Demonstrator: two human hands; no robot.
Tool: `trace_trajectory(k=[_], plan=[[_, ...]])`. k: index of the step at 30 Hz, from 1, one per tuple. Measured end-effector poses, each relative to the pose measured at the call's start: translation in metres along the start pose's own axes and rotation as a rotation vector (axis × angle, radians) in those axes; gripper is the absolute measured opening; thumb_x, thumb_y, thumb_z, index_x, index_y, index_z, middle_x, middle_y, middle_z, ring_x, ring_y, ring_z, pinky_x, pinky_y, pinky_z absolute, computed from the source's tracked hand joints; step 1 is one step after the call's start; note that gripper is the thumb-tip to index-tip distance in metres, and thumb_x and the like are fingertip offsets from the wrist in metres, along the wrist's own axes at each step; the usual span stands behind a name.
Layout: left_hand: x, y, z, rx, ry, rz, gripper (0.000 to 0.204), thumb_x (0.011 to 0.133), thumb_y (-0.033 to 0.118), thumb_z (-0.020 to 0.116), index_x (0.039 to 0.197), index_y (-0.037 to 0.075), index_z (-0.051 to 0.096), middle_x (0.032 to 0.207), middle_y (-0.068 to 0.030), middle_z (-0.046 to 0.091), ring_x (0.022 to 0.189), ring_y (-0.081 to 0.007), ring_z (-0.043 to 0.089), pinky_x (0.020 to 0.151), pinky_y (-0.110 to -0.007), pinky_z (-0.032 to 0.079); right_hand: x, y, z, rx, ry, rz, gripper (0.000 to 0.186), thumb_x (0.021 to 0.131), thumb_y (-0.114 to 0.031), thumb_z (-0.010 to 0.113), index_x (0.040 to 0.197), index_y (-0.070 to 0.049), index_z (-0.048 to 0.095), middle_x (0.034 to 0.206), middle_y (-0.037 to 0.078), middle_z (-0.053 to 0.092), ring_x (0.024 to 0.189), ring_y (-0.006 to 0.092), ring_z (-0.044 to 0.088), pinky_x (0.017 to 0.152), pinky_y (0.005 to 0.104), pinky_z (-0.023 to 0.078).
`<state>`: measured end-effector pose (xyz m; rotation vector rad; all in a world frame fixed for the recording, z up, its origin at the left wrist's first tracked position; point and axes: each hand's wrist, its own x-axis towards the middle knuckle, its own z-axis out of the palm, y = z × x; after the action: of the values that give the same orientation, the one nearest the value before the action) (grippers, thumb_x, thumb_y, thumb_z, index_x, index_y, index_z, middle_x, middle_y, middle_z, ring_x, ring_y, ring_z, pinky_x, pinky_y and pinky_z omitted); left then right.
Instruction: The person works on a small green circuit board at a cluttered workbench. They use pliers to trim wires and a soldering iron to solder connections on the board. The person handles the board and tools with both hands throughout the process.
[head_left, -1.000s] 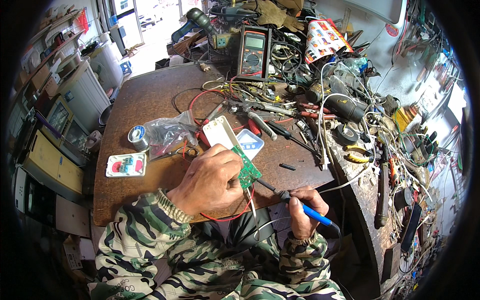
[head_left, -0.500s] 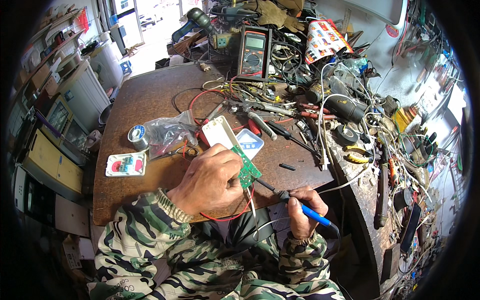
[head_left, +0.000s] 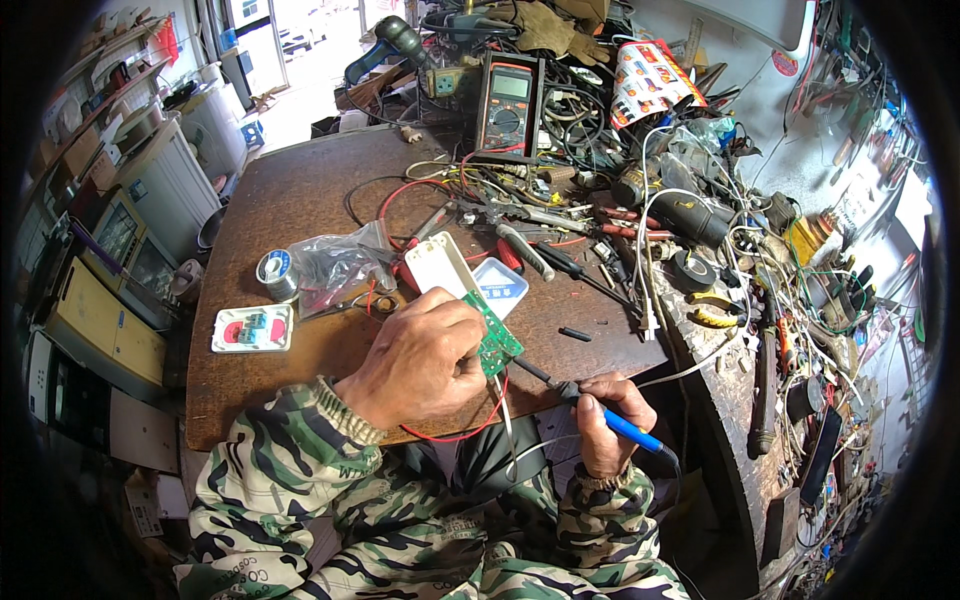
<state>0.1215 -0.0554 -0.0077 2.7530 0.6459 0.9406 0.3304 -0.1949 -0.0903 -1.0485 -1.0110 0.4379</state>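
My left hand (head_left: 425,350) is closed on a small green circuit board (head_left: 497,340), gripping its left edge above the near side of the table. In my right hand (head_left: 612,420) is a soldering iron (head_left: 630,430) with a blue handle. Its dark shaft points up and left, and the tip end is at the board's lower right edge; I cannot tell whether it touches. A red wire (head_left: 455,438) and a white wire (head_left: 502,395) hang below the board. Behind the board lie an open cream plastic case (head_left: 438,262) and a small translucent tray (head_left: 503,283).
On the brown table (head_left: 270,200), a solder spool (head_left: 277,272), a clear plastic bag (head_left: 345,262) and a white case half (head_left: 252,329) stand left. A multimeter (head_left: 507,105) leans at the back. Pliers, screwdrivers and tangled cables crowd the right, with a black tape roll (head_left: 693,267).
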Motion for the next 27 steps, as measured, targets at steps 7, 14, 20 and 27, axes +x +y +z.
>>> trace_trajectory(k=[7, 14, 20, 27], plan=[[-0.0003, 0.0, 0.0002, 0.003, 0.001, 0.004, 0.012, 0.07, 0.001, 0.072, 0.079, 0.0, 0.065, 0.093, -0.0104, 0.071, 0.092, -0.0297, 0.066, 0.079, -0.039, 0.056, 0.0009, 0.0012, 0.0005, 0.016, -0.004, -0.008, 0.013, 0.083, -0.006, 0.073, 0.09, 0.005, 0.068, 0.083, 0.011, 0.069, 0.073, 0.0143, 0.062, 0.069, 0.0279, 0.05], [0.0008, 0.0008, -0.0001, -0.005, 0.01, 0.019, 0.01, 0.07, 0.002, 0.073, 0.077, 0.0, 0.066, 0.093, -0.01, 0.071, 0.092, -0.0289, 0.066, 0.079, -0.039, 0.056, 0.0006, -0.0014, 0.0007, -0.003, 0.004, 0.007, 0.013, 0.084, -0.006, 0.074, 0.09, 0.005, 0.069, 0.083, 0.011, 0.069, 0.074, 0.0138, 0.062, 0.07, 0.0275, 0.049], [0.0003, 0.0002, 0.0005, -0.008, 0.018, 0.015, 0.01, 0.069, 0.002, 0.073, 0.076, 0.0, 0.066, 0.093, -0.0097, 0.071, 0.092, -0.0285, 0.066, 0.079, -0.038, 0.056, 0.0005, 0.0005, 0.0002, 0.004, 0.0, 0.011, 0.012, 0.083, -0.004, 0.073, 0.09, 0.004, 0.068, 0.083, 0.011, 0.068, 0.073, 0.0134, 0.061, 0.068, 0.0273, 0.049], [0.0005, 0.0004, 0.0003, -0.007, 0.009, 0.016, 0.01, 0.07, 0.002, 0.073, 0.078, 0.0, 0.067, 0.093, -0.0094, 0.071, 0.092, -0.0284, 0.066, 0.079, -0.038, 0.056, 0.0014, -0.0007, 0.0001, -0.002, -0.007, 0.0, 0.012, 0.082, -0.003, 0.073, 0.09, 0.004, 0.068, 0.082, 0.011, 0.069, 0.073, 0.0137, 0.062, 0.068, 0.0276, 0.049]])
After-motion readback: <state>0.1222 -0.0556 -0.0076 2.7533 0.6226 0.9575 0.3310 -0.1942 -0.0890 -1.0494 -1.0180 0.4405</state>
